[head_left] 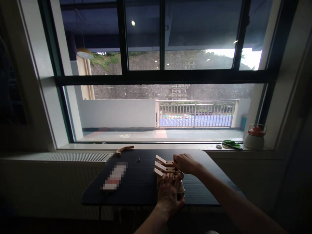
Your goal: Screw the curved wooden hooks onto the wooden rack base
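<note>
A small wooden assembly (163,166) with three slanted slats sits near the front of a dark table (136,182). My left hand (169,194) lies over its near end, fingers curled down on the wood. My right hand (185,163) is closed at its far right side, fingers pinched on one of the slats or something small there that I cannot make out. A curved wooden piece (124,149) lies at the table's back edge. A tiny dark part (138,159), perhaps a screw, rests on the table behind the assembly.
A blurred flat object (114,177) lies on the table's left half. A white radiator top (73,157) adjoins the table on the left. On the window sill stand a white and orange kettle (254,137), a green item (231,144) and a tape roll (218,146).
</note>
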`<state>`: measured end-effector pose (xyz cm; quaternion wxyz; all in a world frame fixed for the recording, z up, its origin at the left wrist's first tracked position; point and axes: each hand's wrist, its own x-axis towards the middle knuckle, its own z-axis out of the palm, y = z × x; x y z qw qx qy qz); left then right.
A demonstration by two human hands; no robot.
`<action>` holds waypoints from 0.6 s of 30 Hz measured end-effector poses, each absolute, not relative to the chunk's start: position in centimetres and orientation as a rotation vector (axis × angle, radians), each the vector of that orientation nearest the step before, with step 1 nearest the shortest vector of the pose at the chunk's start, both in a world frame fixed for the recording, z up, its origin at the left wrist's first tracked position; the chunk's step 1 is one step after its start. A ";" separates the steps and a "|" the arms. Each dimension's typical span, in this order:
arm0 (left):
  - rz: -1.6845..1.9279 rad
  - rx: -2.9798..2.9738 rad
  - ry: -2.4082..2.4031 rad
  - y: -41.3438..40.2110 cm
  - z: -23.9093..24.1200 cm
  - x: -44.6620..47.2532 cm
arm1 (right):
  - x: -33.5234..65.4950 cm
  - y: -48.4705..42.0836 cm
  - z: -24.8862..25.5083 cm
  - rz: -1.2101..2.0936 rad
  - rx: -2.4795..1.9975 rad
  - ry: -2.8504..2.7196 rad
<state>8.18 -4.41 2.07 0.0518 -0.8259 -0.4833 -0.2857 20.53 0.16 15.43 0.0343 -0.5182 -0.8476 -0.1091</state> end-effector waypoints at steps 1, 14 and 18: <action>-0.869 -2.513 -1.470 -4.4 2.1 8.2 | 20.5 0.3 15.2 -0.328 -1.608 -2.583; -0.873 -2.489 -1.466 -4.4 1.8 8.3 | 20.4 -0.3 16.2 -0.337 -1.646 -2.571; -0.874 -2.464 -1.478 -4.3 1.7 8.4 | 21.3 0.0 16.1 -0.366 -1.533 -2.634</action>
